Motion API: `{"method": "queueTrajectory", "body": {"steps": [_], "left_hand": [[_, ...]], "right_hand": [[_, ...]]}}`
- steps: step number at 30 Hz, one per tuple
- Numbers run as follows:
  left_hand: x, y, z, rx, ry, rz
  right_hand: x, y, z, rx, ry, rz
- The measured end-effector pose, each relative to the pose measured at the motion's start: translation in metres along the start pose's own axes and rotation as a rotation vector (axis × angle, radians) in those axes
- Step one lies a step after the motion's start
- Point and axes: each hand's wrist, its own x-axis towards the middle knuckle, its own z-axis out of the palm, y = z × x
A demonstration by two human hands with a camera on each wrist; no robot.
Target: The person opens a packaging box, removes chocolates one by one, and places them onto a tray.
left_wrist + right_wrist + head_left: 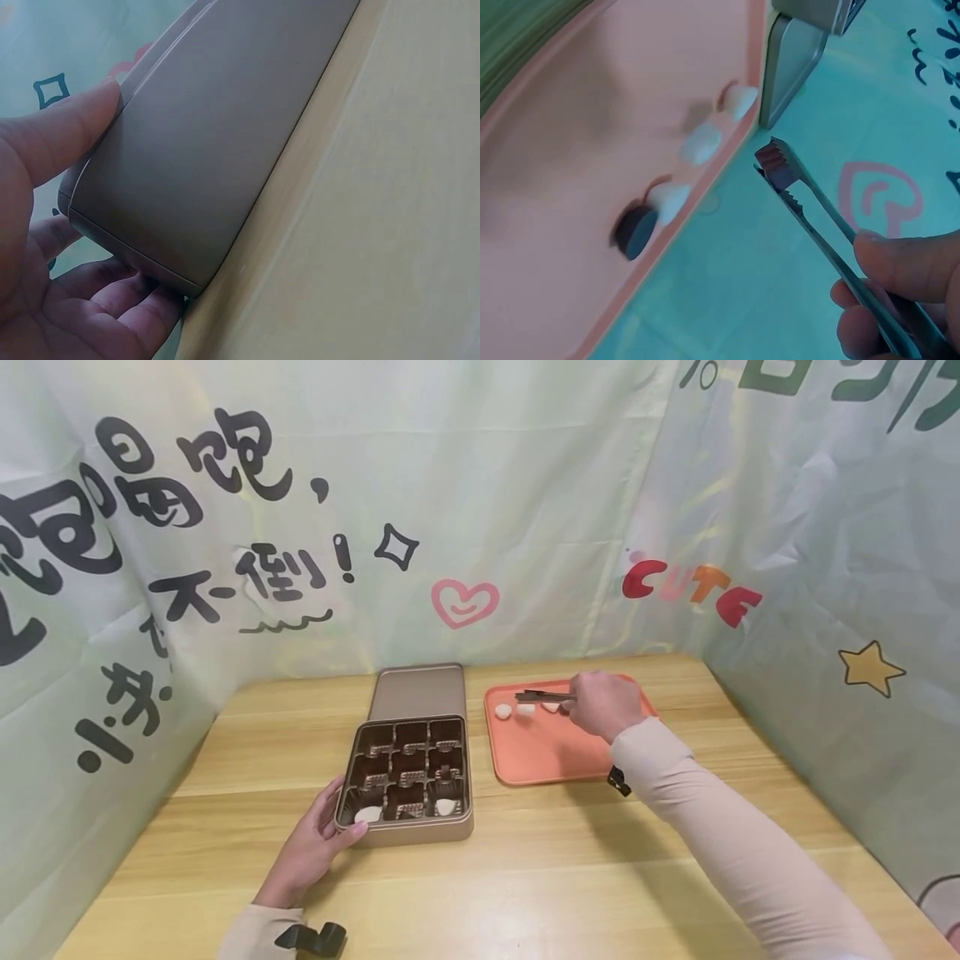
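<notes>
My left hand (318,839) grips the front left corner of a brown tin box (431,837), thumb at the top rim and fingers against the side. The box holds a dark divided insert; a white piece (446,807) lies in its front right compartment and another in the front left. Over the orange tray (540,760), my right hand (606,703) pinches dark metal tongs (821,217). Their toothed tips stand slightly apart; I cannot tell whether the reddish-brown patch between them is a held piece. On the tray lie white pieces (702,142) and a dark round piece (636,232).
The box's flat brown lid (420,692) lies open behind it. Both stand on a light wooden table (510,893), with the tray to the right of the box. A printed cloth (525,510) hangs behind and at both sides.
</notes>
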Motion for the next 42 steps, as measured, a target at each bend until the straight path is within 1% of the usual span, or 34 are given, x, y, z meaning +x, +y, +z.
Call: {"method": "queueTrajectory", "body": {"steps": [8, 14, 18, 23, 32, 37, 42], "left_hand": [[0.001, -0.004, -0.001, 0.021, 0.005, -0.004], [0.000, -0.002, -0.001, 0.008, 0.003, 0.000], [0.000, -0.003, -0.001, 0.004, 0.001, 0.003], [0.000, -0.002, 0.000, 0.001, -0.002, 0.006], [0.000, 0.001, 0.000, -0.007, -0.001, 0.002], [0.000, 0.000, 0.000, 0.002, 0.003, 0.005], [0.000, -0.002, 0.000, 0.008, 0.003, 0.008]], "right_hand": [[-0.001, 0.024, 0.002, 0.029, 0.000, 0.050], [-0.001, 0.039, 0.003, 0.018, -0.005, 0.074], [-0.001, 0.048, 0.004, 0.030, -0.017, 0.099], [-0.004, 0.058, 0.003, 0.041, -0.010, 0.130], [-0.009, 0.074, 0.002, 0.041, 0.009, 0.156], [-0.012, 0.082, 0.004, 0.037, 0.016, 0.155], [-0.013, 0.086, 0.006, 0.043, 0.032, 0.178]]}}
